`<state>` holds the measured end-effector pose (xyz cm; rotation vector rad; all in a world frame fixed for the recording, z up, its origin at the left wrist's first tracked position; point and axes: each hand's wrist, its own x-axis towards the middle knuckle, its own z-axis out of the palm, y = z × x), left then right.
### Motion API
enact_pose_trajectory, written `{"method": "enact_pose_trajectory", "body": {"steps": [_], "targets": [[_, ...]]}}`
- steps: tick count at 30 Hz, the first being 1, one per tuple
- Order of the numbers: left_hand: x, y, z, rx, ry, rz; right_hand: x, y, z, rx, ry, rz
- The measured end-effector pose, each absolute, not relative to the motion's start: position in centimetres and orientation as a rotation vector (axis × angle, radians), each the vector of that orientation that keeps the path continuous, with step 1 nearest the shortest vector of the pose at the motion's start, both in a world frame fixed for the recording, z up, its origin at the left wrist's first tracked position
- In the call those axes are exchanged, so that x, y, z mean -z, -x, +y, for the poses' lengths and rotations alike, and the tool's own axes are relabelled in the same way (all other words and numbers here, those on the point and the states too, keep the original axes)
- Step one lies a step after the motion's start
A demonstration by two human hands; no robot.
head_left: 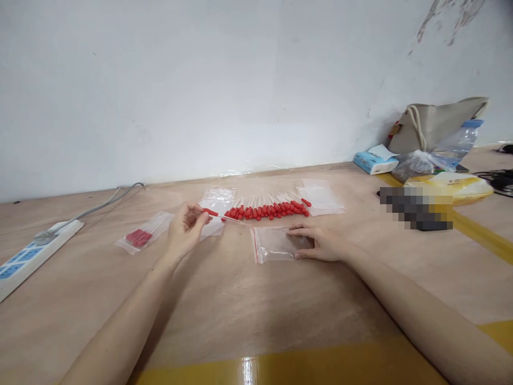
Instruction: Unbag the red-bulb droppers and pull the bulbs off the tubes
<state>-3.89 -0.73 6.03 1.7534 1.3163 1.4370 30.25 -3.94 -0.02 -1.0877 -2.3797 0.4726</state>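
Observation:
My left hand (187,227) is closed in a pinch on a thin stick with a red, bulb-like end (210,212). Its pale shaft points right, toward the mouth of a clear zip-lock bag (274,245) with a red seal line. My right hand (320,242) holds that bag at its right end, fingers at the far edge and thumb at the near edge. Just beyond both hands lies a row of similar red-ended sticks (266,210), pale shafts pointing to the wall. Left of my left hand, a clear bag (158,222) contains several red-ended sticks.
More clear bags lie at the row's left (214,230) and right (324,198). A power strip (60,235) is at far left. On the right are a tissue pack (371,163), a bottle (465,141), a beige bag (441,125), a yellow bag (467,188) and a blurred dark object (433,222).

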Motion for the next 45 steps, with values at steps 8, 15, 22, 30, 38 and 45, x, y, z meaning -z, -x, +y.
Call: {"method": "enact_pose_trajectory", "body": {"steps": [8, 15, 22, 30, 38, 45], "targets": [[-4.4, -0.5, 2.1, -1.74, -2.257, 1.33, -0.3, -29.9, -4.4, -0.361, 0.99, -2.492], [-0.8, -4.3, 3.9, -1.214, -2.801, 1.278, 0.4, -29.3, -4.3, -0.414, 1.063, -2.386], [-1.4, -2.8, 2.4, -1.27, -2.689, 1.455, 0.9, -29.0, -3.4, -0.334, 1.331, -2.145], [-0.4, 12.1, 1.3, -1.141, -2.281, 2.481, -0.1, -29.2, -3.5, -0.616, 1.304, -2.18], [-0.3, 19.2, 1.3, -0.729, -2.017, 2.597, 0.1, -32.8, -0.7, -0.308, 1.396, -0.976], [-3.0, 16.1, -0.7, -0.863, -2.122, 2.464, 1.7, -36.0, 0.3, -0.23, 1.854, -1.117]]}}
